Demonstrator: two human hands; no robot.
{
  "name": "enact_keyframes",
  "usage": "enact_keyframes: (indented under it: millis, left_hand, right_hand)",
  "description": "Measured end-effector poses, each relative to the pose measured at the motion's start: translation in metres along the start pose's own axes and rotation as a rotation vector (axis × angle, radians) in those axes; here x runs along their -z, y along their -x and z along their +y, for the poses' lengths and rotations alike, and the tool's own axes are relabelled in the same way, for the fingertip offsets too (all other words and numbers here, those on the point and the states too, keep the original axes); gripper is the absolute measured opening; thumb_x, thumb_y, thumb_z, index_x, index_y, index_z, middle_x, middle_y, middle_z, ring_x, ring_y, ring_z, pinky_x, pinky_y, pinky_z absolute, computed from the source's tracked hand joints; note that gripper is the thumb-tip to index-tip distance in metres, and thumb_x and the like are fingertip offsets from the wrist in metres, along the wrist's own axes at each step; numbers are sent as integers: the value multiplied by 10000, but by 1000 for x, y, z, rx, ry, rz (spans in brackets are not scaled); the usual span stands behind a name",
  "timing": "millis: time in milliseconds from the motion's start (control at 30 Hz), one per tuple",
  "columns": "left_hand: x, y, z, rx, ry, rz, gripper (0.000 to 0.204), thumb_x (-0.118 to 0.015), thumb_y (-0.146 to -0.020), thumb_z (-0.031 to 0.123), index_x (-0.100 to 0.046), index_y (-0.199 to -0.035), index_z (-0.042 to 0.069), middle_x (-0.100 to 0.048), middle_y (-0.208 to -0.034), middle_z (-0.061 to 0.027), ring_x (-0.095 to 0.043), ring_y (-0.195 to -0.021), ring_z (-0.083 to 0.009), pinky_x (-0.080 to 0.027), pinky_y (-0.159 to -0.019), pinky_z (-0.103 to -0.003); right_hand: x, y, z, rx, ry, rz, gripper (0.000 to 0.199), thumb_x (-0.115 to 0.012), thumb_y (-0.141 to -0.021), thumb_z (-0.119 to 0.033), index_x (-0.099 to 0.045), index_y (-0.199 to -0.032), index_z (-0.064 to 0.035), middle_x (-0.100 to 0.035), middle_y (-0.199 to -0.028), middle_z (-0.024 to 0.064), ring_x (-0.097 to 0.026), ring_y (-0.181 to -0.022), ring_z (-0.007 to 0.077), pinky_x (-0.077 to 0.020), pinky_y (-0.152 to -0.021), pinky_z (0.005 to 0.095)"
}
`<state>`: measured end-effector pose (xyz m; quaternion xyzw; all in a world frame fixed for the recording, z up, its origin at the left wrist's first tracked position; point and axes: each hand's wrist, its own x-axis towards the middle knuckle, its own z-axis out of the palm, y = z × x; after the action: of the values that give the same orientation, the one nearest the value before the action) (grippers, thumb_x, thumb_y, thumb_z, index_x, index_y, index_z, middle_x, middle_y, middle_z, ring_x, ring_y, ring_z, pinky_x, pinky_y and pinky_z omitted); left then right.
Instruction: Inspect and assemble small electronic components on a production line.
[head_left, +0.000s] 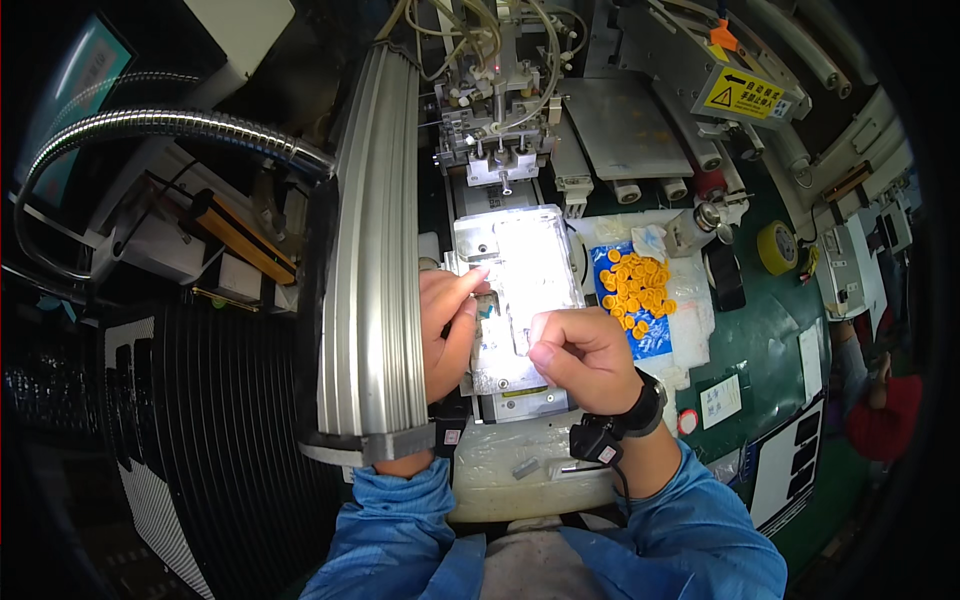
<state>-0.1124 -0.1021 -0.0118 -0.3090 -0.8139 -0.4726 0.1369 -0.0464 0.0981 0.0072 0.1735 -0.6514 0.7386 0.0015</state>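
Observation:
Both of my hands work over a brightly lit metal fixture plate. My left hand rests at the plate's left edge, its index finger stretched onto the surface and its thumb apart. Glare washes out whatever lies beneath that fingertip. Over the lower right part of the plate, my right hand is closed, thumb pressed against the curled index finger. Any small thing in that pinch cannot be made out. To the right of the plate, a pile of orange finger cots lies on a blue sheet.
A thick aluminium profile stands close by my left arm. Beyond the plate hangs a machine head with hoses. A bottle, a dark flat object and a yellow tape roll sit at right. Another person is at the far right.

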Motion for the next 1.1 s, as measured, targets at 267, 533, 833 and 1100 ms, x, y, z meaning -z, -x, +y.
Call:
enact_keyframes:
  millis: [267,533,833,1100]
  left_hand:
    - [2,1,0,38,17,-98,408,-521,-838,-30,-692,-1205,18,-765,-997,-127,-615,-1083,-266,-419,-1003,-392]
    - [-1,4,0,77,58,-45,346,-510,-857,-37,-708,-1139,-7,-716,-883,-134,-645,-912,-231,-480,-864,-331]
    - [16,13,-36,324,1191,580,261,-496,-1014,221,-645,-1079,16,-410,-629,-5,-444,-682,-151,-393,-749,-326]
    - [21,10,-42,396,1576,533,233,-533,-1007,251,-549,-857,74,-406,-634,2,-390,-650,-145,-354,-692,-305]
  right_hand:
    - [1,0,-1,-6,13,-3,228,-640,-950,-69,-543,-748,-24,-498,-660,1,-410,-608,71,-345,-564,266]
    - [1,-1,-1,-6,-2,-1,232,-637,-950,-61,-538,-743,-26,-495,-657,0,-408,-606,71,-345,-562,266]
    - [-1,-1,0,1,-8,-2,235,-642,-942,-54,-531,-737,-25,-495,-651,-1,-401,-598,72,-337,-556,265]
    - [0,0,1,4,-1,12,239,-639,-944,-57,-528,-735,-25,-491,-647,2,-394,-594,74,-329,-552,268]
